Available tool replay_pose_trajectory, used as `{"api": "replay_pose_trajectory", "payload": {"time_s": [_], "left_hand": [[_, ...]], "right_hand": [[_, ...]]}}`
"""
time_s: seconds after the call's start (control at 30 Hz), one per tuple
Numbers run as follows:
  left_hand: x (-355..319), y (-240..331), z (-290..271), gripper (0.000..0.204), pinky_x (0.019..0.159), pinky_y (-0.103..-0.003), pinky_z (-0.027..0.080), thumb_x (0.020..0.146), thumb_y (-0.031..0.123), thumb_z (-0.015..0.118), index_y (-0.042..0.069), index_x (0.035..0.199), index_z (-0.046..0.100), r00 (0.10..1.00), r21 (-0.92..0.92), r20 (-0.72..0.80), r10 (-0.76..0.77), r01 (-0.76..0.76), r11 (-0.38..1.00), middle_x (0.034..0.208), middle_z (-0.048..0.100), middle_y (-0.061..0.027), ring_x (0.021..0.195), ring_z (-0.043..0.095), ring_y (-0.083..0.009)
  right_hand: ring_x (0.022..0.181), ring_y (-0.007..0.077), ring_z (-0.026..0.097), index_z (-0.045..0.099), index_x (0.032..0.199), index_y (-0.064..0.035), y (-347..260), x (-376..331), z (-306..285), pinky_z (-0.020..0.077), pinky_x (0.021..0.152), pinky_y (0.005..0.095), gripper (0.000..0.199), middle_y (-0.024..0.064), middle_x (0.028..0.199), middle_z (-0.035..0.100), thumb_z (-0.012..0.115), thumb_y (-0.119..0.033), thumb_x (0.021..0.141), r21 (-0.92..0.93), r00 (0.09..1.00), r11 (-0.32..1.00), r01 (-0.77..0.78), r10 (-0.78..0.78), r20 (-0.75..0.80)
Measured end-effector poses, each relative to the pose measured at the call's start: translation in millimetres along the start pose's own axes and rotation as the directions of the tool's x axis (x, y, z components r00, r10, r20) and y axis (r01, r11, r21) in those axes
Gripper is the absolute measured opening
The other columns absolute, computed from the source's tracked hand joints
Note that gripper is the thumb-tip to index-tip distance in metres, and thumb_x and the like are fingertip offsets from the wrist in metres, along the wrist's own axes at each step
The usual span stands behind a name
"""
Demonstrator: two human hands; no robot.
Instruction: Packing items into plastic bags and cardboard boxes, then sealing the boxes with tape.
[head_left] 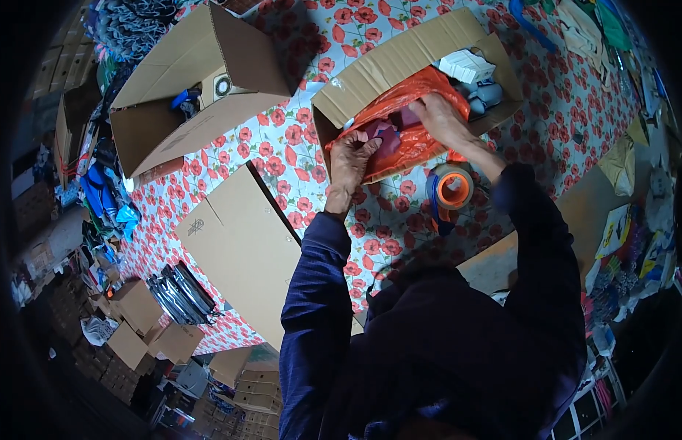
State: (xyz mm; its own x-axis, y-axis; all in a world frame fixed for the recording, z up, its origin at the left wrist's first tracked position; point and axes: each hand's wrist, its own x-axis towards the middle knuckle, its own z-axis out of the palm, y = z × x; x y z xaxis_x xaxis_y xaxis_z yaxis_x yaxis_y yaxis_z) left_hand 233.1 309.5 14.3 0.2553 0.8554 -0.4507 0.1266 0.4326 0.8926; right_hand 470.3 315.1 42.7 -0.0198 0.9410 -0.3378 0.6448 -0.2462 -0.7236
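A long cardboard box [399, 51] stands with its flaps up at the far middle of the table. Inside it, a red plastic bag [410, 150] is spread open. At the bag's left end, my left hand [349, 163] is closed, fingertips pinching a crumpled pink-purple item [387, 139] that lies in the bag. My right hand [442, 121] reaches over the bag's right side, its fingers stretched left into the opening beside more pinkish material. Right of the bag in the box sit a white ribbed piece [466, 67] and a grey rounded object [487, 95].
Just nearer than the box is a tape dispenser with an orange-cored roll [454, 188]. A larger open carton [157, 136] holding a few items stands at left. Flat cardboard [242, 246] and a stack of black packets [182, 293] lie on the poppy-patterned tablecloth [385, 246].
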Motion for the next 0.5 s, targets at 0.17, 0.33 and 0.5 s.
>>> {"api": "replay_pose_trajectory", "payload": {"time_s": [0.17,0.33,0.5], "left_hand": [[0,-9,2,0.016,0.057,-0.022,0.042,0.086,0.003,0.075,0.005,0.08,0.06,0.994,0.287,-0.05,0.094,-0.076,0.955,0.072,0.058,0.0016,0.06,0.048,-0.009],[-1,-11,0,0.017,0.056,-0.021,0.042,0.085,0.002,0.076,0.005,0.08,0.06,0.991,0.149,-0.021,0.134,-0.13,0.98,0.071,0.057,0.0023,0.059,0.047,-0.0086],[-4,-2,-2,0.016,0.056,-0.02,0.041,0.086,0.003,0.076,0.005,0.081,0.061,0.995,-0.087,0.04,0.088,-0.084,0.993,0.071,0.058,0.003,0.059,0.047,-0.0074]], "right_hand": [[0.064,0.0176,0.049,0.062,0.096,0.0043,3,14,-6,0.0446,0.061,0.0353,0.024,0.0077,0.078,0.061,0.059,-0.019,0.095,-0.22,0.996,0.972,-0.085,0.083,-0.02],[0.061,0.0197,0.049,0.062,0.091,0.0037,-9,16,1,0.0441,0.059,0.0368,0.024,0.0071,0.073,0.058,0.06,-0.02,0.094,-0.06,0.999,0.998,-0.016,0.018,0.032],[0.061,0.0179,0.049,0.063,0.087,0.0032,-11,14,8,0.0435,0.058,0.0356,0.028,0.0064,0.071,0.057,0.06,-0.024,0.095,0.194,0.996,0.981,0.017,-0.034,0.087]]}}
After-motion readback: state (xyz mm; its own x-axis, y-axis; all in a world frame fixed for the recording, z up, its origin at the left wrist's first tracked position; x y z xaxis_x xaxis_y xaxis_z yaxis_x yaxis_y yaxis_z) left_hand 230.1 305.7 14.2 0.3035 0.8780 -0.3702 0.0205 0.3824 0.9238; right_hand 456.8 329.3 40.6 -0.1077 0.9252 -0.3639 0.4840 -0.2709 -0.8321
